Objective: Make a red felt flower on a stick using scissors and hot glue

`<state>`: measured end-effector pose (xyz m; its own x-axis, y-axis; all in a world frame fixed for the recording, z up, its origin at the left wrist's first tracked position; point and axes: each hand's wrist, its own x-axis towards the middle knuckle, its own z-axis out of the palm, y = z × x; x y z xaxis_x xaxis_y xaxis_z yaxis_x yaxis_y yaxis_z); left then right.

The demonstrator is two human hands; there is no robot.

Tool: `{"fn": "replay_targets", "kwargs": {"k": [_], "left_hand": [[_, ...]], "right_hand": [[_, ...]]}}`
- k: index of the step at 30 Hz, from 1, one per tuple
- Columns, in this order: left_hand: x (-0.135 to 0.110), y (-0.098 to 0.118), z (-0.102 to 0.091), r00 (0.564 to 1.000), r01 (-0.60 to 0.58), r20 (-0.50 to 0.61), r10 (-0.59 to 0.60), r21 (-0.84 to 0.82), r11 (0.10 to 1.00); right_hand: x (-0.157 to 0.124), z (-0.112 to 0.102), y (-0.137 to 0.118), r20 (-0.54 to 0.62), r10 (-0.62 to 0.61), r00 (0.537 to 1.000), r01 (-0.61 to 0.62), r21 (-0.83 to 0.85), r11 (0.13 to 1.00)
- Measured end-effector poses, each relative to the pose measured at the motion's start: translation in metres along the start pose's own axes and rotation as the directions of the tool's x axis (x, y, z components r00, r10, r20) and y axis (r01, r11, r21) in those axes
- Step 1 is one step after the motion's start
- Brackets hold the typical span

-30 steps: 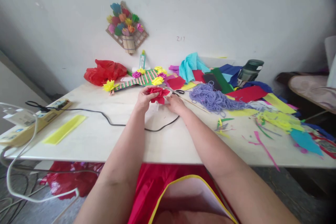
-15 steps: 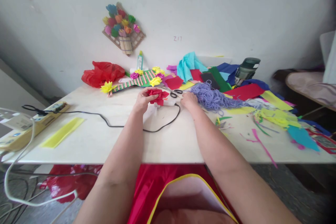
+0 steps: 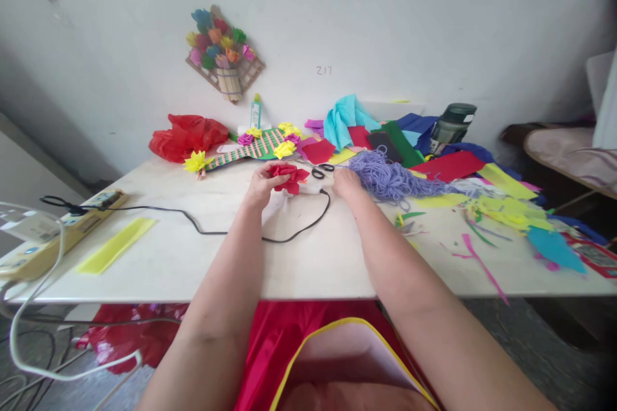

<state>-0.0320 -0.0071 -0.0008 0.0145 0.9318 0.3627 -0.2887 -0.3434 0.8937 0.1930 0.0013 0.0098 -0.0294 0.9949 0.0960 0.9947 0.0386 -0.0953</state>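
Note:
Between the fingers of my left hand [image 3: 263,185] is a red crepe paper flower [image 3: 290,178], its petals spread toward the right. My right hand [image 3: 346,182] is closed beside the purple yarn [image 3: 385,176]; whatever its fingers grip is hidden. Just left of that hand lie the black-handled scissors [image 3: 322,171], with their blades mostly out of sight. A white tool with a black cord, apparently a glue gun [image 3: 313,189], lies on the table partly behind the flower.
A striped green piece with paper flowers [image 3: 250,149] lies behind my hands, near a red plastic bag [image 3: 190,137]. A power strip [image 3: 72,231] and yellow paper strip [image 3: 116,245] are at left. Colored paper, scraps and a dark bottle [image 3: 453,127] are on the right.
My right hand has shifted very slightly up and the view has moved a little. My left hand keeps its hold on the red paper flower.

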Motion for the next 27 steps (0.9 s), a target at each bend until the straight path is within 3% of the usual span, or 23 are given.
{"fn": "replay_targets", "kwargs": {"k": [4,8,12,19,27], "left_hand": [[0.0,0.001,0.0,1.0,0.008,-0.006,-0.007,0.009,1.0],[0.0,0.001,-0.002,1.0,0.011,-0.02,-0.011,0.01,1.0],[0.0,-0.001,-0.003,1.0,0.012,-0.026,-0.012,0.005,1.0],[0.0,-0.002,-0.004,0.999,0.023,-0.028,-0.023,-0.002,1.0],[0.002,-0.005,-0.006,0.999,0.018,-0.036,-0.017,0.009,1.0]], "right_hand": [[-0.001,-0.003,0.003,-0.008,0.055,0.998,-0.054,0.104,0.993],[0.002,-0.005,0.008,-0.165,0.112,0.98,-0.062,0.281,0.958],[0.004,-0.007,0.01,-0.313,0.059,0.948,0.099,0.465,0.879],[0.005,-0.007,0.001,-0.418,-0.081,0.905,0.349,0.62,0.703],[0.003,-0.007,-0.006,-0.44,-0.132,0.888,0.392,0.576,0.718]]}}
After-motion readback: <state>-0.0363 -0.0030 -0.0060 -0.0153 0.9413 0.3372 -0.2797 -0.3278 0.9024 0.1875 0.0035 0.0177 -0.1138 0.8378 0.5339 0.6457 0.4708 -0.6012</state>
